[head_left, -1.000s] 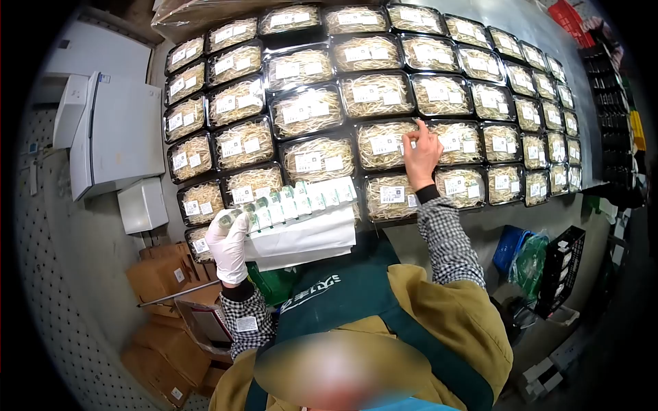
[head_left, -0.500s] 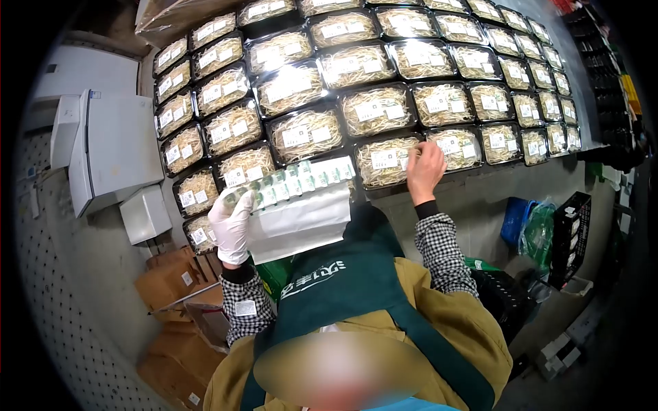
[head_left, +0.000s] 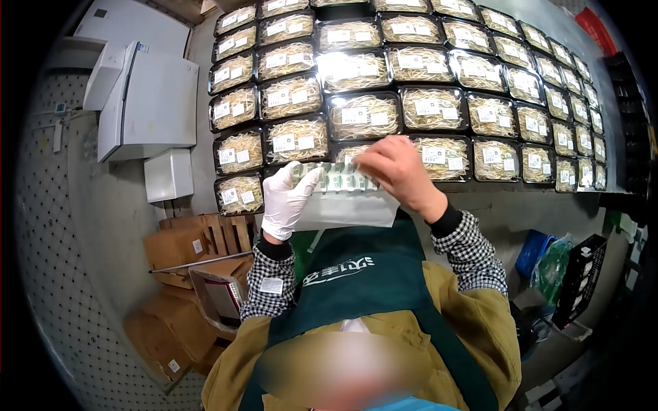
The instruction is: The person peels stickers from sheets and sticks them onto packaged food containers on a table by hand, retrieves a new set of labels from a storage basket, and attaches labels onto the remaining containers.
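My left hand, in a white glove, pinches the left end of a sheet of labels, white with a row of green-printed stickers along its top. Bare and slightly blurred, my right hand is over the sheet's upper right part, its fingertips closed together at the stickers. Whether a sticker is between them is too small to tell. Behind the sheet, a black tray of sprouts is partly covered by my hands. To the right lies another labelled tray of sprouts.
Rows of wrapped sprout trays stand on the metal table. At the left are a white cabinet and a white box. Cardboard boxes lie below. A blue crate and a black crate are at the right.
My right hand has moved left from the trays to the label sheet. The sheet and my left hand now appear further right, and the view has shifted.
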Tool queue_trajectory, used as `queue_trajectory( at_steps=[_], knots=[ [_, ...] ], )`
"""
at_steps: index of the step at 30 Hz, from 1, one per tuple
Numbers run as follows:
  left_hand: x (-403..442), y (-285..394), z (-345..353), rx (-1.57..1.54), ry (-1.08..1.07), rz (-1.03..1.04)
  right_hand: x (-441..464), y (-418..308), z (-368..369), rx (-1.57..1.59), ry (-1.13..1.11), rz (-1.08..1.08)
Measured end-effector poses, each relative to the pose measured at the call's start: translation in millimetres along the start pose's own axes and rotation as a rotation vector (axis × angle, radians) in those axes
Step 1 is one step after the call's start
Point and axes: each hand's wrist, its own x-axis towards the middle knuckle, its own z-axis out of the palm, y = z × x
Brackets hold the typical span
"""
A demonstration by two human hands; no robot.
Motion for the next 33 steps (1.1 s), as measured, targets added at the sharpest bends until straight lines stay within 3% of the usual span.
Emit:
queue_trajectory(
  at_steps=[3,5,6,7,12,15,16,19,20,24,27,29,31,33],
  knots=[
    [-6,-27,-13,-0.010,-0.040,-0.134,-19,-4,15,0.247,-0.047,-0.035],
    [-11,-34,-30,0.115,-0.058,-0.161,-40,8,23,0.454,0.082,0.345],
    [-18,-25,-37,0.014,-0.005,-0.181,-54,20,29,0.839,0.242,0.797],
    [-23,-45,-51,0.007,0.060,-0.209,-60,36,34,0.791,0.378,0.890],
    [-41,-64,-104,-0.085,0.255,-0.145,-83,50,97,0.236,0.374,0.832],
    [-46,-64,-110,-0.174,0.280,-0.186,-88,67,127,-0.302,0.334,0.477],
    [-45,-64,-109,-0.160,0.275,-0.183,-88,66,127,-0.378,0.304,0.446],
    [-51,-68,-113,-0.126,0.263,-0.202,-85,70,120,-0.386,0.311,0.560],
    [-49,-75,-114,-0.126,0.255,-0.200,-83,72,117,-0.411,0.319,0.511],
    [-42,-64,-112,-0.196,0.268,-0.208,-54,88,106,0.030,0.531,0.764],
    [-36,-67,-114,-0.174,0.274,-0.176,-16,115,109,0.059,0.553,0.860],
    [-31,-67,-113,-0.176,0.264,-0.150,-1,129,124,-0.459,0.485,0.718],
    [-25,-60,-110,-0.182,0.273,-0.163,-1,133,124,-0.527,0.304,0.696],
    [-18,-58,-112,-0.175,0.275,-0.165,2,136,117,-0.671,0.262,0.673]
  ],
)
